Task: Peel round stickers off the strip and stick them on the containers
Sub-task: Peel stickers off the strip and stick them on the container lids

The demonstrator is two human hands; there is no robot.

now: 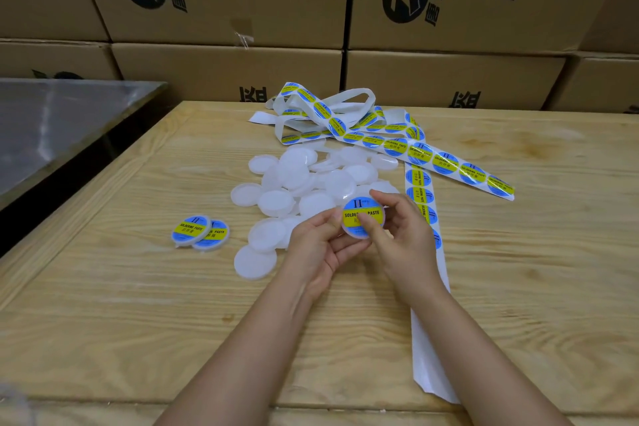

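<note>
My left hand [320, 245] and my right hand [401, 235] both hold one white round container [352, 231] just above the table. A blue and yellow round sticker [370, 209] covers its top, and my right thumb presses on the sticker's middle. Behind my hands lies a pile of plain white containers [304, 183]. Two labelled containers [198, 230] lie overlapping to the left. The sticker strip [446, 161] runs tangled from the back of the table to the right, and its bare backing [430, 349] trails toward the front edge.
The work surface is a light wooden table [138, 287]. Stacked cardboard boxes [224, 3] form a wall close behind it. A grey metal table [62, 121] stands to the left across a dark gap.
</note>
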